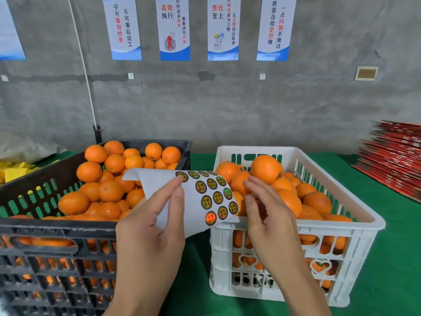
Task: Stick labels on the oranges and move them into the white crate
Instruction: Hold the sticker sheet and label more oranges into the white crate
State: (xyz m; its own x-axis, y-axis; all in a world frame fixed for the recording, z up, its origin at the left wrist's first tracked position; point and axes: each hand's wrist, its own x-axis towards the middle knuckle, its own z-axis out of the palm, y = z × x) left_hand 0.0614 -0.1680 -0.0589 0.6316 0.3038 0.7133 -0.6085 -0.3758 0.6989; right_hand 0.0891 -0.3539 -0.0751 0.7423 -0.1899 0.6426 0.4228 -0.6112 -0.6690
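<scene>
Holding the label sheet [196,197] above the gap between the two crates, the left hand [155,226] pinches its lower left part, thumb on the printed face and fingers curled behind. The sheet curls over at its top, and its round shiny labels sit in rows on the half nearer the white crate [355,242]. The right hand [268,215] hovers just beside the sheet's right edge, over the white crate's near left corner, fingers loosely bent; whether its fingertips touch a label or hold one I cannot tell.

The white crate stands on green cloth [387,270] and is heaped with oranges [266,168], the tallest one rising at its far side. To the left of the white crate, just apart from it, stands a black crate [57,231], likewise piled with loose oranges [111,190]. The sheet and left hand cover part of the black crate's right side and the white crate's left rim.

Right of the white crate, well apart, lies a stack of red flat cartons [396,160]. Far left of the black crate sits something yellow [13,172]. Behind the crates rises a grey wall with hanging posters [174,28].
</scene>
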